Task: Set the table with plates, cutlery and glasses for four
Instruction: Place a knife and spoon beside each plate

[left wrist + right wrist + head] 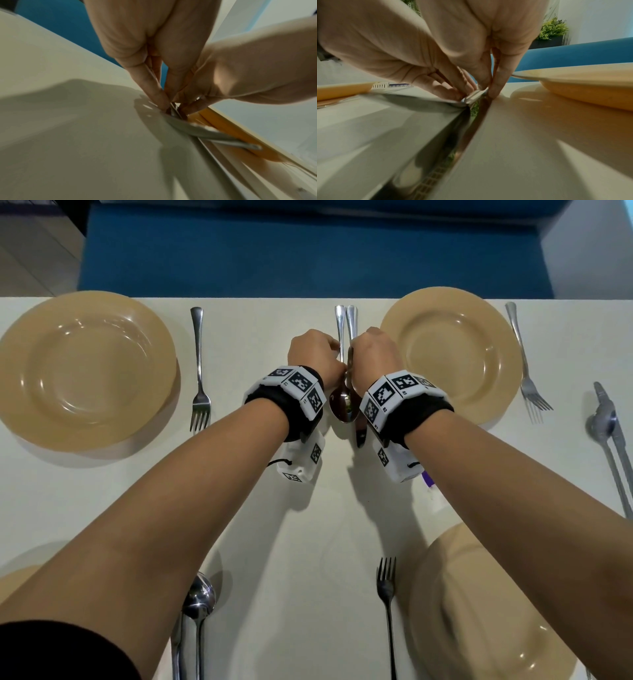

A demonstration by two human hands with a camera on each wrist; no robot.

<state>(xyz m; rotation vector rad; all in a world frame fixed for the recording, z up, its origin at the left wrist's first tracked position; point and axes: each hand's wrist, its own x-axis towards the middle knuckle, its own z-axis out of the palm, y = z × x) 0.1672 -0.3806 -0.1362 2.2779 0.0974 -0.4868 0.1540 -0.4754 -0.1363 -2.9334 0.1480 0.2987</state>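
two hands on a spoon and knife

the left hand (313, 354) pinches the spoon (343, 402). the right hand (375, 356) pinches the knife (352, 320) just beside it. both lie on the white table (308, 525), between two tan plates (87, 369).

On the worktop (308, 525), two plates sit at the far edge: the far left plate (85, 368) with a fork (199, 371) just to its right, the far right plate (452, 354) with a second fork (525, 364) to its right. Between the two lie a spoon (343, 402) and a knife (352, 320) side by side, touching, under both hands. A near plate (479, 611) lies at the right, a third fork (387, 604) on its left.
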